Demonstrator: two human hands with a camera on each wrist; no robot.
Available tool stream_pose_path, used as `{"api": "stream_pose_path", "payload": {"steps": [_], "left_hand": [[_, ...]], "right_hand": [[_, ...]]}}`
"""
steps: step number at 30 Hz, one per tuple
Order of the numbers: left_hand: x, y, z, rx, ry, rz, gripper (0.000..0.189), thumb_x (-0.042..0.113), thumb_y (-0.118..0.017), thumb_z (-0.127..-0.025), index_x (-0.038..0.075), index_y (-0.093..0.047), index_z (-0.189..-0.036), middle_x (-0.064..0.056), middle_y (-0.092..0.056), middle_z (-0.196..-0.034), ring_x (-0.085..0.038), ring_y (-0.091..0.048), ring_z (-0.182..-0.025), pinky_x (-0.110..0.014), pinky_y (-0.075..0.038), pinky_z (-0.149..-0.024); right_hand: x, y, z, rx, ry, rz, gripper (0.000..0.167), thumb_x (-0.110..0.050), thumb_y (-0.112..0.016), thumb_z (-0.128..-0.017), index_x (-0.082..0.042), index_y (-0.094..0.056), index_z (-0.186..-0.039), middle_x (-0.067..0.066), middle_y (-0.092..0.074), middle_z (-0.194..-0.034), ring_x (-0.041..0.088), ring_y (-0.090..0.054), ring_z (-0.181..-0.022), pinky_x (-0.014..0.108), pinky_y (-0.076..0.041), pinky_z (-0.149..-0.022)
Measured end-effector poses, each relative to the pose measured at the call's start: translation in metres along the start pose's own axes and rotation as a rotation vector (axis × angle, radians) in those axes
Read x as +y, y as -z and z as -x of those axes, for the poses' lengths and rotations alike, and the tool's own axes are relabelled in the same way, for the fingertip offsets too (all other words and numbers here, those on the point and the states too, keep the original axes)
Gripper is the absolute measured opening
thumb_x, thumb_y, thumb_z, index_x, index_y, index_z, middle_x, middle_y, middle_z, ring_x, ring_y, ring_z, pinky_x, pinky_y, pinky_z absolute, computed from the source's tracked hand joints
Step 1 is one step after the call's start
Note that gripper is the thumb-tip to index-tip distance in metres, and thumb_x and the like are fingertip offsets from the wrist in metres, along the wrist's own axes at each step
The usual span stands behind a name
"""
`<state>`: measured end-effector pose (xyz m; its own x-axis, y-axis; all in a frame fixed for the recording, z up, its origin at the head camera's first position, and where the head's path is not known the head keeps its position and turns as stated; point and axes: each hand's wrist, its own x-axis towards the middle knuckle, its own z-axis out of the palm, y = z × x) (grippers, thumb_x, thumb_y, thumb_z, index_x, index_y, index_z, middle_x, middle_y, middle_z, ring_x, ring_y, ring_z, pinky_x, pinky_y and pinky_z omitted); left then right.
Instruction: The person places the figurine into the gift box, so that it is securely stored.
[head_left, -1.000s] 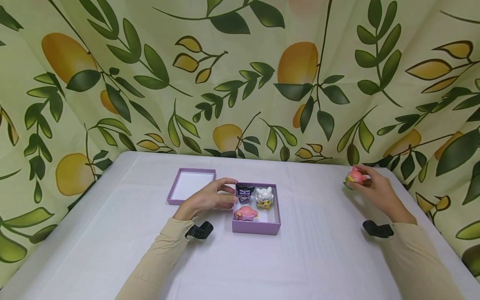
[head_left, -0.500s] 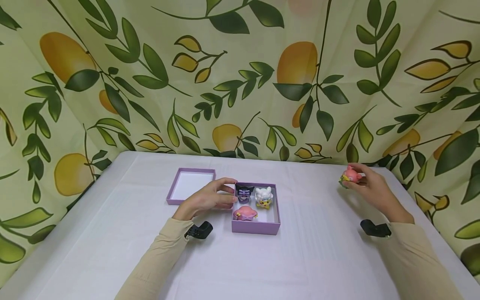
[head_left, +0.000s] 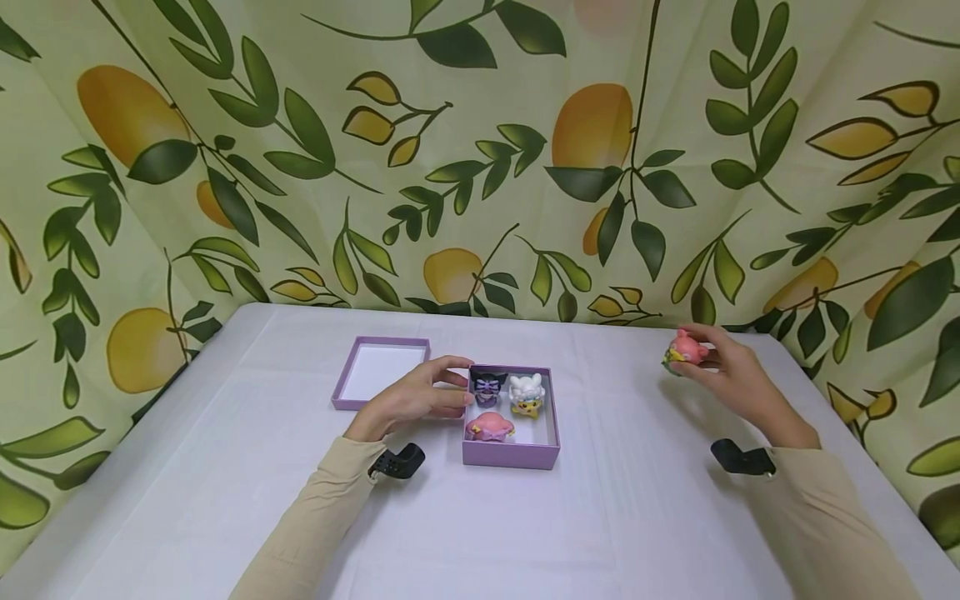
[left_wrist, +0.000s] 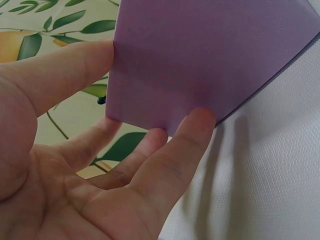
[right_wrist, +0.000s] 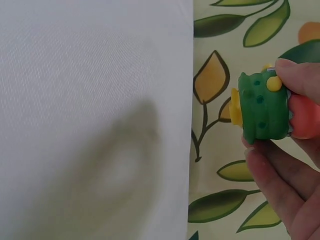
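An open purple box (head_left: 512, 455) stands mid-table in the head view. Inside are a black-and-purple figurine (head_left: 488, 389), a white figurine with a yellow base (head_left: 527, 396) and a pink figurine (head_left: 491, 427). My left hand (head_left: 411, 395) holds the box by its left side near the back corner; the left wrist view shows fingertips (left_wrist: 197, 125) on the purple wall. At the far right, my right hand (head_left: 729, 377) holds a pink figurine with a green base (head_left: 687, 349) above the table. Thumb and fingers pinch it in the right wrist view, green base (right_wrist: 264, 107) outward.
A shallow purple lid (head_left: 382, 367) with a white inside lies left of the box, behind the left hand. White cloth (head_left: 585, 525) covers the table. A curtain with fruit and leaf print (head_left: 480, 108) hangs along the table's back edge.
My right hand has carried the pink-and-green figurine a short way left. The left hand stays at the box, which keeps its place with the figurines inside.
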<state>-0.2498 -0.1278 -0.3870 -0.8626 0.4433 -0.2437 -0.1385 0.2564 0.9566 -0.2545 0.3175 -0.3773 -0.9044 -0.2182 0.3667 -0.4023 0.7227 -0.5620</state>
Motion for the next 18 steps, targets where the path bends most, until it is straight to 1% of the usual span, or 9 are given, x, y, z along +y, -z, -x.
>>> {"api": "stream_pose_path", "payload": {"steps": [4, 7, 10, 12, 14, 16, 17, 18], "left_hand": [[-0.001, 0.000, 0.000, -0.003, -0.008, -0.003, 0.061, 0.006, -0.067, -0.092, 0.003, -0.040, -0.147, -0.026, -0.047, -0.132, -0.019, -0.067, -0.093, -0.040, -0.060, -0.094], [0.000, 0.000, 0.000, -0.005, -0.009, -0.011, 0.061, 0.007, -0.067, -0.092, 0.003, -0.040, -0.147, -0.025, -0.047, -0.133, -0.019, -0.067, -0.094, -0.040, -0.060, -0.094], [0.000, 0.000, 0.001, -0.003, -0.005, -0.008, 0.061, 0.006, -0.067, -0.092, 0.004, -0.040, -0.147, -0.025, -0.047, -0.133, -0.019, -0.067, -0.093, -0.040, -0.060, -0.094], [0.000, 0.000, 0.000, -0.002, -0.001, -0.007, 0.061, 0.006, -0.067, -0.092, 0.004, -0.041, -0.146, -0.025, -0.047, -0.132, -0.019, -0.067, -0.093, -0.040, -0.060, -0.094], [0.000, 0.000, 0.000, 0.000, 0.001, -0.006, 0.060, 0.006, -0.067, -0.092, 0.004, -0.041, -0.146, -0.025, -0.047, -0.132, -0.018, -0.067, -0.092, -0.040, -0.060, -0.094], [0.000, 0.000, 0.000, 0.001, 0.003, -0.009, 0.060, 0.006, -0.067, -0.092, 0.004, -0.041, -0.146, -0.024, -0.047, -0.132, -0.018, -0.067, -0.091, -0.040, -0.060, -0.094], [0.000, 0.000, 0.000, 0.001, 0.004, -0.011, 0.060, 0.006, -0.067, -0.092, 0.004, -0.041, -0.146, -0.024, -0.048, -0.132, -0.018, -0.067, -0.091, -0.040, -0.060, -0.094], [0.000, 0.001, 0.000, 0.001, 0.005, -0.013, 0.060, 0.007, -0.067, -0.092, 0.004, -0.041, -0.146, -0.024, -0.048, -0.132, -0.018, -0.067, -0.091, -0.040, -0.060, -0.094]], "right_hand": [[-0.005, -0.001, -0.001, -0.011, -0.007, 0.013, 0.060, -0.008, -0.076, -0.086, 0.006, -0.047, -0.137, 0.033, -0.055, -0.127, -0.025, -0.041, -0.091, -0.007, -0.041, -0.076], [-0.009, -0.002, -0.002, -0.019, 0.006, 0.008, 0.060, -0.008, -0.076, -0.086, 0.007, -0.048, -0.137, 0.033, -0.055, -0.127, -0.026, -0.040, -0.091, -0.007, -0.041, -0.075], [-0.013, -0.003, -0.003, -0.029, 0.018, 0.004, 0.061, -0.008, -0.077, -0.086, 0.007, -0.048, -0.137, 0.032, -0.056, -0.126, -0.023, -0.043, -0.092, -0.006, -0.042, -0.075], [-0.016, -0.004, -0.004, -0.035, 0.018, 0.009, 0.061, -0.007, -0.077, -0.085, 0.006, -0.048, -0.137, 0.031, -0.057, -0.126, -0.009, -0.055, -0.094, -0.005, -0.042, -0.075], [-0.020, -0.005, -0.005, -0.045, 0.013, 0.017, 0.061, -0.009, -0.077, -0.086, 0.005, -0.048, -0.138, 0.030, -0.057, -0.126, 0.010, -0.063, -0.097, -0.005, -0.043, -0.075], [-0.023, -0.006, -0.005, -0.051, 0.015, 0.019, 0.061, -0.009, -0.077, -0.086, 0.005, -0.048, -0.138, 0.029, -0.058, -0.126, 0.030, -0.064, -0.099, -0.004, -0.043, -0.075], [-0.025, -0.007, -0.006, -0.052, 0.019, 0.016, 0.061, -0.009, -0.077, -0.086, 0.005, -0.048, -0.138, 0.030, -0.058, -0.125, 0.038, -0.063, -0.099, -0.003, -0.044, -0.075], [-0.026, -0.008, -0.006, -0.053, 0.025, 0.015, 0.061, -0.009, -0.077, -0.086, 0.005, -0.048, -0.138, 0.030, -0.059, -0.125, 0.040, -0.063, -0.100, -0.003, -0.044, -0.075]]}}
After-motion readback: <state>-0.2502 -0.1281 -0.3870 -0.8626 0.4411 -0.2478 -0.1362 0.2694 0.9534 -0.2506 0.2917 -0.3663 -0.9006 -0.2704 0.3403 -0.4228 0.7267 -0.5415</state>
